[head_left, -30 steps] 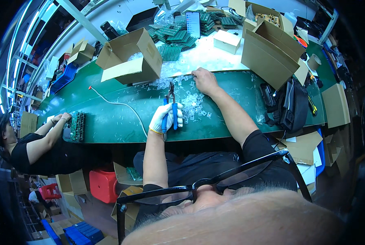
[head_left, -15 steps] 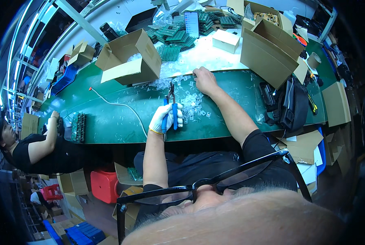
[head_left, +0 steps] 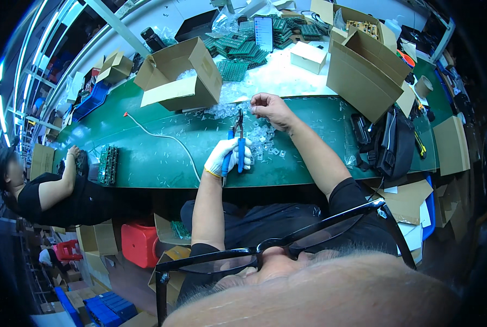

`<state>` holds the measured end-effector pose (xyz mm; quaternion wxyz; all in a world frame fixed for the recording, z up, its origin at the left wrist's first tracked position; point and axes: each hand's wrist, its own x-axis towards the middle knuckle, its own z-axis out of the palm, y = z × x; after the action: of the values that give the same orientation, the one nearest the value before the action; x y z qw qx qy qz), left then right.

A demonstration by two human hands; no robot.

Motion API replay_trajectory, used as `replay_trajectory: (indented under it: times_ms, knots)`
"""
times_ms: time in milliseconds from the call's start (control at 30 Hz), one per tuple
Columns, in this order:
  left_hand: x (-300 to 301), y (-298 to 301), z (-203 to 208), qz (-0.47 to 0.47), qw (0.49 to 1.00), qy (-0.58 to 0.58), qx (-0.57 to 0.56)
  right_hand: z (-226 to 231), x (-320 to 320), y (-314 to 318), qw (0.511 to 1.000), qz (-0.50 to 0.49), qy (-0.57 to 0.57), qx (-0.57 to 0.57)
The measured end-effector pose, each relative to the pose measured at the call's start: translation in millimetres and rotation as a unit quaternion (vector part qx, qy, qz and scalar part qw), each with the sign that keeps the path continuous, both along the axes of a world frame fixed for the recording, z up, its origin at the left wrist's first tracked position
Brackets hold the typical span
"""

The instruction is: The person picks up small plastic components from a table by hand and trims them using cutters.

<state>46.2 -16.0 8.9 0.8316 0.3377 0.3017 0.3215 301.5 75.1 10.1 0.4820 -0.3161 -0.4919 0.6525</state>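
Note:
My left hand, in a white work glove, is closed around a pair of blue-handled pliers, jaws pointing away from me. Just beyond and right of the jaw tips, my bare right hand has its thumb and forefinger drawn together. Whatever lies between those fingers is too small to make out. Small clear plastic pieces are scattered on the green table beneath and beside both hands. More of these pieces form a heap near the open cardboard box.
Green circuit boards are piled at the back beside an upright phone. A small white box and a large open carton stand right of them. A black bag lies at the right. At far left sits another person.
My right hand has moved left, closer to the pliers' jaws, with its fingers now curled together. The left hand keeps hold of the pliers. The whole view has shifted slightly.

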Motion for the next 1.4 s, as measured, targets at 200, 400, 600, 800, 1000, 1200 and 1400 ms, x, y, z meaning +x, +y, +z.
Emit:
replay_trajectory:
  times_ms: [200,400,600,800,1000,1200,1400]
  knots:
    - [0,-1,0,-0.013,1.000,0.005,-0.003,7,-10,-9,0.999,0.004,0.028,-0.046]
    - [-1,1,0,-0.023,1.000,0.021,-0.004,10,-8,-8,0.999,-0.018,0.016,-0.038]
    - [4,-5,11,-0.017,0.999,0.036,-0.011,11,-4,-7,0.999,-0.017,0.009,-0.046]
    - [-3,-7,14,-0.010,0.987,0.146,0.062,13,2,-7,0.999,-0.010,-0.005,-0.039]
    - [-7,-8,1,0.041,0.999,0.004,0.025,11,20,0,0.995,0.059,-0.084,0.005]
    - [-8,-3,-7,0.023,0.998,-0.015,0.048,2,20,1,0.949,0.099,-0.280,0.104]
    - [-12,-2,-8,0.022,0.999,-0.037,0.031,-1,14,-2,0.866,-0.110,-0.442,0.206]
